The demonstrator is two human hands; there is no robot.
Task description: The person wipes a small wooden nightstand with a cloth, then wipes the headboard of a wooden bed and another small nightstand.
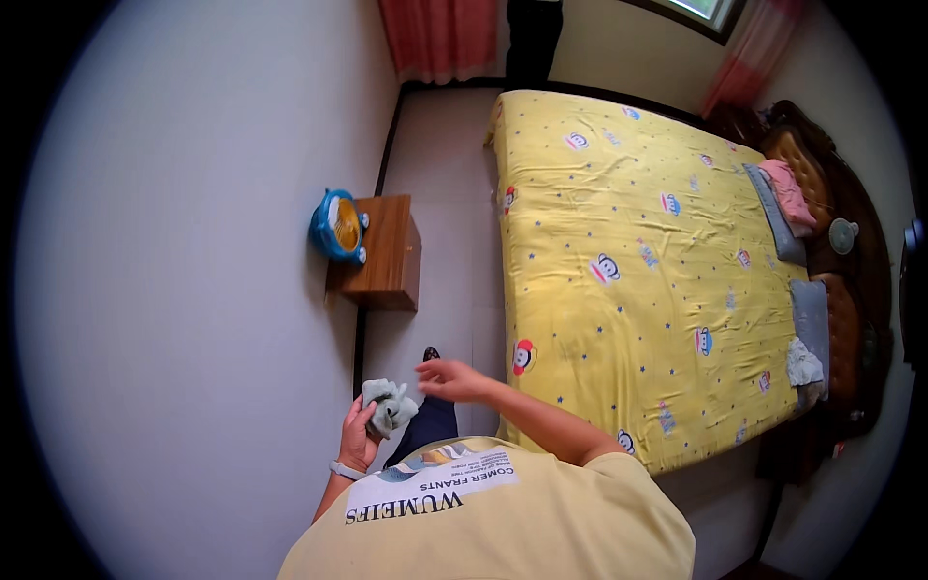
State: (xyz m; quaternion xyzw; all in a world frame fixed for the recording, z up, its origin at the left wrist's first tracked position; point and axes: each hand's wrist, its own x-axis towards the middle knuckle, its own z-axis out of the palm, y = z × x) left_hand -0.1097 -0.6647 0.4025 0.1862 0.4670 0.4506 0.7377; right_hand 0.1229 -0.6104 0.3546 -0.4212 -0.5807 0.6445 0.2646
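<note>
A crumpled pale grey-green cloth (390,406) is bunched in my left hand (357,429), which wears a light wristband. Just right of the cloth, my right hand (451,380) hovers with its fingers apart and holds nothing. Beyond both hands stands a small brown wooden cabinet (384,246) against the wall. On its top sits a blue fan (336,226) with a yellow front, shaped like a cartoon animal.
To the right, a bed (638,290) bears a yellow cartoon-print sheet. Grey pillows (810,312) and a pink cloth (786,196) lie by the dark carved headboard (870,261). A pale floor strip (453,174) runs between bed and wall. A person's dark-clothed legs (534,43) show beside the pink curtain (442,36).
</note>
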